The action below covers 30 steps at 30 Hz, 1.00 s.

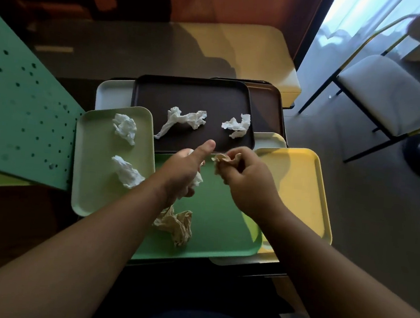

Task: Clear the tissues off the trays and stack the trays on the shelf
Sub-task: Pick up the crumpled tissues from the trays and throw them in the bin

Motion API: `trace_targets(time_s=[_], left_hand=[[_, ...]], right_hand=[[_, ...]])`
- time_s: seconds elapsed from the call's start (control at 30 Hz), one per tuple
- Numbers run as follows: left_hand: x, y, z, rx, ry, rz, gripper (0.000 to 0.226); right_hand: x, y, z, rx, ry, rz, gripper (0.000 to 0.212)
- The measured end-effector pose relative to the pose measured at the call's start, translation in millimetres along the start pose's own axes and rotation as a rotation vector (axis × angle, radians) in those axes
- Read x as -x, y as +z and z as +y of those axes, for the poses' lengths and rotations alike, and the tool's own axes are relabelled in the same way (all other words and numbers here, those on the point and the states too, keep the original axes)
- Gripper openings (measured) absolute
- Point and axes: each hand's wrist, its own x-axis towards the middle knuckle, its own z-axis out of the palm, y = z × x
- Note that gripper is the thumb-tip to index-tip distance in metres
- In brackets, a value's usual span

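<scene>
Over the green tray [217, 226], both hands work close together. The left hand [181, 174] grips a white tissue [197, 180], thumb stuck out toward the brown tray [158, 95]. The right hand [247, 185] pinches a beige tissue [223, 158]. Another beige wad [175, 223] lies on the green tray under the left forearm. 2 white tissues [125, 127] sit on the pale tray [88, 160], 2 more [181, 121] on the brown one. A yellow tray [301, 188] lies bare at right.

No legible text, label, brand or number on any tray, tissue or furniture.
</scene>
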Motion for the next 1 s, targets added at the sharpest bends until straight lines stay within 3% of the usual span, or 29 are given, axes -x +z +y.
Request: trace_targets(time_s=[0.13,0.2,0.33,0.43,0.5,0.6,0.73,0.83,1.0], left_hand=[[2,5,8,-0.058,0.018,-0.098,0.055],[3,5,13,-0.038,0.023,-0.093,0.042],[2,2,18,-0.087,0.094,-0.062,0.011],[-1,-2,13,-0.116,0.137,0.003,0.016],[-3,-5,8,-0.091,0.147,0.037,0.016],[-1,-10,2,-0.008,0.146,0.083,0.008],[5,-20,5,0.063,0.144,0.174,0.026],[13,-28,11,0.066,0.127,0.148,0.049],[27,-42,9,0.087,0.125,0.129,0.038]], right_hand=[[-14,3,-18,-0.061,-0.053,-0.222,0.032],[-31,0,-15,-0.013,-0.071,-0.194,0.038],[-83,-16,7,0.440,-0.012,-0.057,0.045],[-107,-22,17,0.856,0.088,-0.245,0.048],[-116,-22,24,0.975,0.094,-0.363,0.051],[-119,-19,24,0.954,0.036,-0.374,0.050],[-80,-10,-12,0.618,-0.141,-0.151,0.043],[-33,10,-44,0.331,-0.238,-0.234,0.041],[10,37,-52,0.110,-0.249,-0.350,0.040]])
